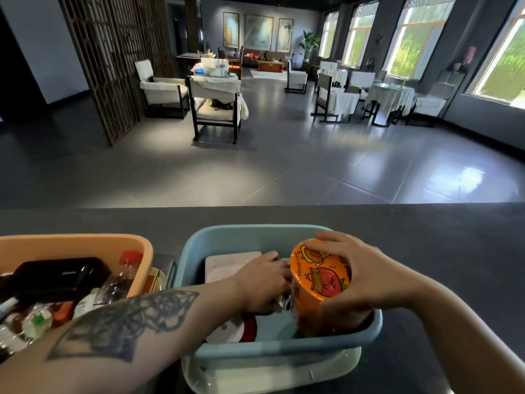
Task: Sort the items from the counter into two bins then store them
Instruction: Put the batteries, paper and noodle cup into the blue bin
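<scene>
A blue bin (284,352) sits on the dark counter (440,251) in front of me. My right hand (355,268) grips an orange instant-noodle cup (318,280) by its lid and side, tilted, in the bin's right half. My left hand (264,282) reaches into the bin beside the cup, fingers curled over something I cannot make out. A white flat box (224,265) and a red-and-white item (241,328) lie in the bin. To the left stands an orange bin (85,245) holding a black box (59,277), a red-capped bottle (125,268) and other small bottles.
The counter's far edge (255,207) drops to a tiled floor. Beyond are chairs (216,106), cloth-covered tables (389,98) and a wooden lattice screen (113,58). A clear lid or tray (270,373) shows under the blue bin's near side.
</scene>
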{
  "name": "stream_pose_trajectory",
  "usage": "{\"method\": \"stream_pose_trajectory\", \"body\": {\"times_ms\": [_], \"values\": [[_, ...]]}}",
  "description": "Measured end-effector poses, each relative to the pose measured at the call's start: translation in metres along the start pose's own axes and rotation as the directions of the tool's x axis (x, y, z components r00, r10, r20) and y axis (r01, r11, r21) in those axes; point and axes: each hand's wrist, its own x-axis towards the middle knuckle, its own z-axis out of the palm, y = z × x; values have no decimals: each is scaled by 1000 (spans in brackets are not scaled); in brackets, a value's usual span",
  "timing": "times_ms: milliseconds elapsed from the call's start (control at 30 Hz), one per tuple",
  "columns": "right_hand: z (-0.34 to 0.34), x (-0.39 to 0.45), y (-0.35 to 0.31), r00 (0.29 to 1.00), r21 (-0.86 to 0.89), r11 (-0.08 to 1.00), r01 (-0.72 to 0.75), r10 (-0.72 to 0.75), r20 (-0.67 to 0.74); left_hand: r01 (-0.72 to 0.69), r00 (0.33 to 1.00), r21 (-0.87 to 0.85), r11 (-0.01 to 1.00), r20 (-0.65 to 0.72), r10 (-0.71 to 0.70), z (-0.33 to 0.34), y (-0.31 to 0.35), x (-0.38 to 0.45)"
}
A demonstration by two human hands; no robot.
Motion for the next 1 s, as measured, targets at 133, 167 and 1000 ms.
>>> {"method": "stream_pose_trajectory", "body": {"times_ms": [133, 167, 1000], "values": [[0, 1, -4, 1000, -38, 999, 9, -8, 12, 71, 995, -102, 992, -65, -78, -4, -2, -3], [0, 0, -5, 1000, -50, 999, 9, -8, 13, 85, 993, -111, 990, -67, -93, -4, -2, -4], [55, 37, -21, 997, -42, 997, -60, 62, 53, 584, 811, -132, 801, 109, -574, -26, -24, -49]]}}
